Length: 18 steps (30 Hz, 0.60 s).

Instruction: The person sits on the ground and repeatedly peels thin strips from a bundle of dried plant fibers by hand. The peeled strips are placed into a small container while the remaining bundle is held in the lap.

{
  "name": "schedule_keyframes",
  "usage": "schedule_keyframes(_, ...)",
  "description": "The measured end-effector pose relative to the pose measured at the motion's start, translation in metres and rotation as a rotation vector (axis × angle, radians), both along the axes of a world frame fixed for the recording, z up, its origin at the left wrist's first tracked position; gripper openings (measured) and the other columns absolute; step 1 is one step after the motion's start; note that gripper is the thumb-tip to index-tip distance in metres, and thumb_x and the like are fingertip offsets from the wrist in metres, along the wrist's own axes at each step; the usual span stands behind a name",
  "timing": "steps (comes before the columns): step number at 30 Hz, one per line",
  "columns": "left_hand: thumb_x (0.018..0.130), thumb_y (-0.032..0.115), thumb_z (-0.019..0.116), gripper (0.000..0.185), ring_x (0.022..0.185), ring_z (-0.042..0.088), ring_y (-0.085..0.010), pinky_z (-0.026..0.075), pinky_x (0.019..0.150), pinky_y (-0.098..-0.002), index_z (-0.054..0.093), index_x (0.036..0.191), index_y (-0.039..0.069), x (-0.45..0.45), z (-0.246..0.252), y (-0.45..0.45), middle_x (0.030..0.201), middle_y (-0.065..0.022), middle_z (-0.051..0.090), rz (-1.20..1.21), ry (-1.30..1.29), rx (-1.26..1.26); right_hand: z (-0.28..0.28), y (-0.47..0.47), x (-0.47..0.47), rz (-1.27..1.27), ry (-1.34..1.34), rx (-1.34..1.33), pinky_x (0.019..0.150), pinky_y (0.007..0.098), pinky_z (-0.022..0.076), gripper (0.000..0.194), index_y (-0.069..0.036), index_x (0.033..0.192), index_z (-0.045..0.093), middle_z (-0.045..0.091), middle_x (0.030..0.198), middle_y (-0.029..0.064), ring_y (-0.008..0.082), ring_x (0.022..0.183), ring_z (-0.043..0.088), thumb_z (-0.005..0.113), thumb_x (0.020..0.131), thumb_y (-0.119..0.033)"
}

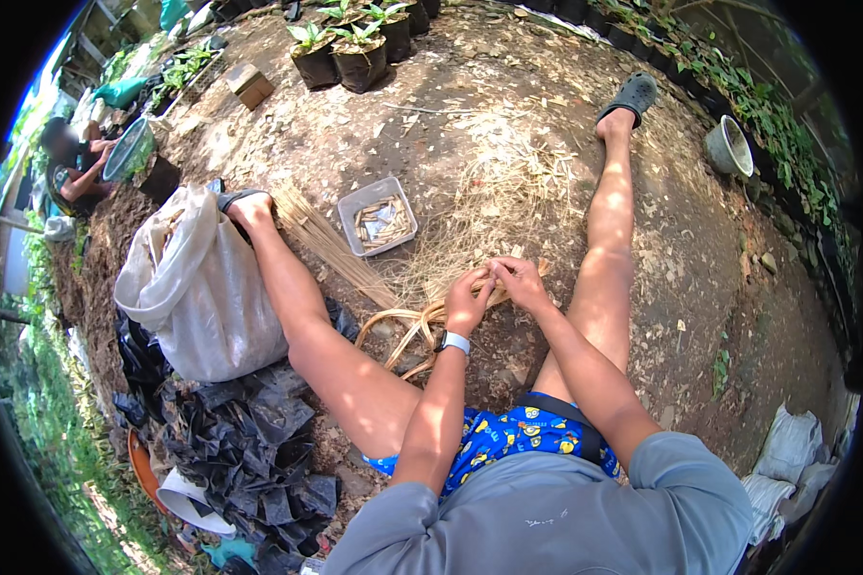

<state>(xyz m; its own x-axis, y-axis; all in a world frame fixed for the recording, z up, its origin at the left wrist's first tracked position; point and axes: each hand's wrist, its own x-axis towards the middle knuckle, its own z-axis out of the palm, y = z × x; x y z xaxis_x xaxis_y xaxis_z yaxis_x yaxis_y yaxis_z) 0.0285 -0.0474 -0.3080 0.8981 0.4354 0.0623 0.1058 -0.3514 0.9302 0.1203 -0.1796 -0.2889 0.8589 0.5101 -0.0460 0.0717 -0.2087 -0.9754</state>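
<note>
Between my legs, a bundle of pale plant-fibre strips (431, 314) lies looped, its left end curling over the ground. My left hand (469, 296) is on the strips with fingers bent, its fingertips meeting those of my right hand (519, 282). The right hand pinches at the strips near their upper end; exactly what sits between the fingertips is too small to tell. Just beyond lies a loose tangle of thin fibres (467, 215). A clear plastic tub (352, 215) holds short cut sticks (385, 223). Left of it, a bundle of long thin sticks (331, 244) lies on the soil.
A white sack (212, 309) stands beside my left leg, with black plastic bags (259, 445) heaped below. Potted seedlings (359, 61) and a wooden block (249, 85) are ahead. A bucket (728, 147) lies at right. Another person (75, 172) sits far left, near a green basket (128, 149).
</note>
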Motion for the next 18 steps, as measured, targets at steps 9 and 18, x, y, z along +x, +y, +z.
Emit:
schedule_keyframes(9,0.089,0.012,0.074,0.021,0.098,0.071,-0.0317,0.055,0.089,-0.0380,0.078,0.109,0.005,-0.037,-0.021,0.022,0.105,-0.0172,0.074,0.137,0.208,0.091,0.007,-0.020,0.027,-0.293,0.456,0.152,0.063,0.0224,0.0436,0.023,0.000,0.107,0.068,0.070,0.083,0.0042,0.0074,0.065,0.050,0.052,0.107,-0.016)
schedule_keyframes(18,0.087,0.009,0.078,0.021,0.092,0.074,-0.0286,0.056,0.084,-0.0376,0.080,0.108,0.007,-0.035,-0.033,0.025,0.105,-0.0170,0.076,0.205,0.228,-0.066,0.055,-0.090,0.057,-0.647,0.206,0.454,0.063,0.0214,0.0438,0.022,-0.003,0.104,0.068,0.070,0.082,0.0036,0.0074,0.067,0.053,0.052,0.109,-0.017)
